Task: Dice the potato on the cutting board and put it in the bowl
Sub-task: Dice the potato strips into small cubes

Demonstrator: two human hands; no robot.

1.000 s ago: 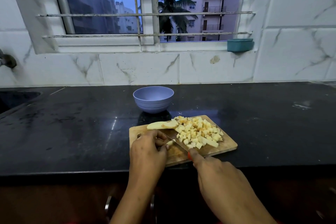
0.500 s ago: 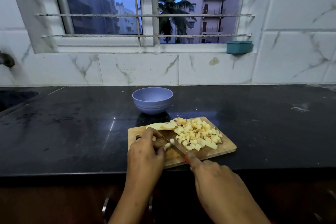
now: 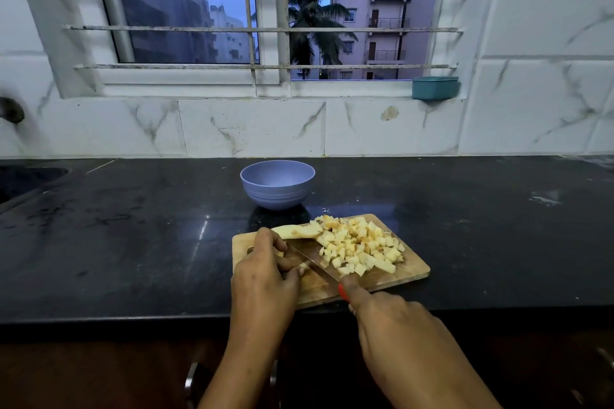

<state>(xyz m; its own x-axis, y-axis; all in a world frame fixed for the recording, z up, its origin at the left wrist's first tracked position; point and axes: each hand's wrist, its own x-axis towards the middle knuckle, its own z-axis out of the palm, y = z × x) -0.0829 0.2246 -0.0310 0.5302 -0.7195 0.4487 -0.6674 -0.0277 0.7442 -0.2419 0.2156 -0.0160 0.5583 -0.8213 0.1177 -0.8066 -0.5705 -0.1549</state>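
Left hand (image 3: pixel 265 276): over the cutting board (image 3: pixel 412 272), left half; fingers curled down, pinning a small potato piece (image 3: pixel 302 267) against the wood.
Bowl (image 3: pixel 277 184): beyond the board's far-left corner, apart from it; no potato inside that I can see.
Potato slab (image 3: pixel 299 231): uncut, flat along the board's far-left edge. Long axis runs left-right; tapered tip points left, right end touches the heap.
Knife (image 3: pixel 312 259): blade slants across the board's middle, tip far-left, red handle at the near edge.
Diced heap (image 3: pixel 358 249): on the board's right half.
Right hand (image 3: pixel 392 319): just off the board's near edge, wrapped round the knife handle.
Step, judged: dicing the pinned piece. Tuck the fingertips back from the blade and cut straight down. The slab comes next; cut it across its long axis.
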